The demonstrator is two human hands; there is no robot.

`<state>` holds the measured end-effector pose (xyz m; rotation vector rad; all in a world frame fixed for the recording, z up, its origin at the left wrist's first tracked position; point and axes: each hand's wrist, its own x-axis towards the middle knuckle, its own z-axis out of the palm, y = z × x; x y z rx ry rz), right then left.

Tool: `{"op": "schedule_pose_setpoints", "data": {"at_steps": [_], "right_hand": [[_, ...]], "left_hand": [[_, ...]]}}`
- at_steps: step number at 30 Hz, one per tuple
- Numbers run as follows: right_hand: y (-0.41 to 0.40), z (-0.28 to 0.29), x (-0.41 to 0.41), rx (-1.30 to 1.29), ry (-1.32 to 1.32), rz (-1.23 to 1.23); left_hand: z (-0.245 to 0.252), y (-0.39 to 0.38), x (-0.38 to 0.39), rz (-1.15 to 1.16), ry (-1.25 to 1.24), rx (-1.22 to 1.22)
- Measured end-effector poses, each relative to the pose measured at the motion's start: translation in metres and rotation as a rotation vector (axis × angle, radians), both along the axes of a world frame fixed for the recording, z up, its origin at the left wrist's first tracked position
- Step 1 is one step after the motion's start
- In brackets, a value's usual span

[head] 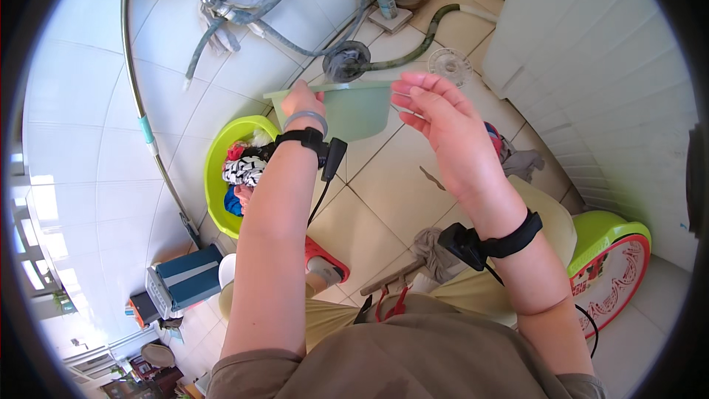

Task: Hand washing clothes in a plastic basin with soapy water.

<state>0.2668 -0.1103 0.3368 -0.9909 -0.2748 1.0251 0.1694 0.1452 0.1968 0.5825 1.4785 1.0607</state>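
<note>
A pale green translucent plastic basin (360,111) is tilted over the tiled floor, with my left hand (303,101) gripping its rim on the left side. My right hand (437,116) is at the basin's right end, its fingers spread and slightly curled; whether the fingertips touch the rim cannot be told. Just beyond the basin lies a round floor drain (347,61) with a ribbed hose (410,55) leading into it. Left of my left forearm, a lime green tub (213,177) holds crumpled clothes (243,170) in several colours.
A round clear drain cover (450,66) lies right of the drain. Grey hoses hang from a wall tap (210,3). A mop pole (133,77) leans at left. Grey cloths (523,163) lie on the floor at right, and a red-rimmed basin (615,277) stands beside a white ribbed panel (581,83).
</note>
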Motion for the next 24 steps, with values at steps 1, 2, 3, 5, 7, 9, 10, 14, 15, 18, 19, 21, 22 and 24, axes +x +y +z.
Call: {"op": "schedule_pose_setpoints", "data": {"at_steps": [1,2,3,5,7,9,10,14,15,18,19,21,22,24], "right_hand": [[-0.001,0.001,0.001,-0.001,-0.004,-0.010],[-0.003,0.001,0.001,-0.001,-0.002,-0.008],[-0.004,0.002,0.002,0.001,0.000,-0.011],[-0.006,0.002,0.003,0.004,0.002,-0.018],[-0.006,-0.002,0.003,0.010,-0.014,0.001],[-0.006,-0.003,0.001,0.001,-0.007,0.020],[-0.005,-0.002,0.001,-0.011,0.003,0.041],[-0.002,0.001,-0.002,-0.015,-0.019,0.041],[-0.001,-0.001,-0.001,-0.008,-0.013,0.022],[-0.001,-0.002,0.000,-0.001,-0.008,0.008],[-0.001,-0.002,-0.001,-0.002,-0.006,0.011],[0.000,-0.002,-0.004,0.004,0.000,0.024],[0.001,-0.001,-0.008,0.014,0.005,0.031],[0.001,-0.005,-0.003,-0.013,-0.004,0.024]], "left_hand": [[-0.001,-0.006,-0.006,-0.012,-0.077,0.004],[-0.003,-0.014,-0.012,0.000,-0.093,0.001],[-0.004,-0.018,-0.018,0.001,-0.092,0.005],[-0.006,-0.025,-0.027,-0.018,-0.019,-0.074],[0.000,-0.026,-0.027,-0.023,-0.015,-0.076],[0.006,-0.017,-0.023,-0.090,-0.017,-0.035],[0.010,-0.007,-0.020,-0.090,-0.022,-0.030],[0.016,0.004,-0.011,0.001,-0.041,-0.030],[0.015,0.000,-0.007,0.071,-0.045,-0.062],[0.011,-0.018,-0.002,0.144,-0.020,-0.125],[0.011,-0.023,-0.004,0.151,0.005,-0.145],[0.005,-0.027,-0.018,0.134,-0.022,-0.122],[-0.004,-0.023,-0.032,-0.006,0.018,-0.089],[0.009,-0.041,-0.020,0.052,-0.045,-0.173]]}}
